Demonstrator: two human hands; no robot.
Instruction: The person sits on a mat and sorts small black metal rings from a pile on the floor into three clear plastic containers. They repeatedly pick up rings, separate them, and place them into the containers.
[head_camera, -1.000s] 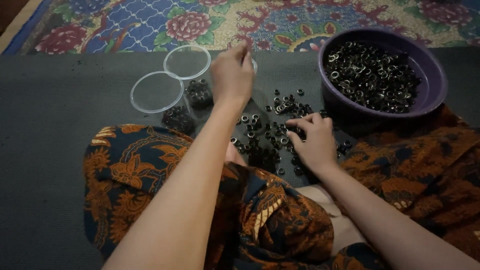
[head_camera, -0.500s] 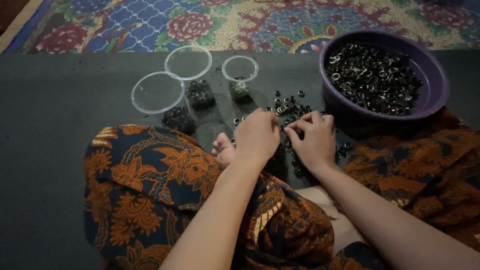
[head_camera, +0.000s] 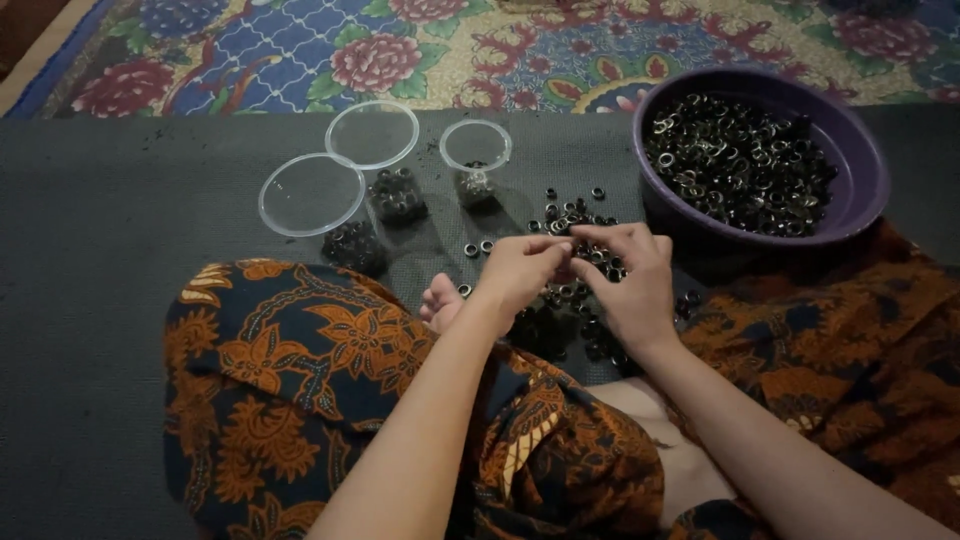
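Head view shows you sitting cross-legged on a dark grey mat with a flowered carpet beyond it. From the left: two clear lids, a small clear cup, a loose pile of small dark rings lying flat, then a purple bowl full of them. Since a second ago your left hand has come back from the cup; it now meets your right hand over the pile, both grips pinched together on rings too small to make out.

Dim grey mat (floral carpet behind)
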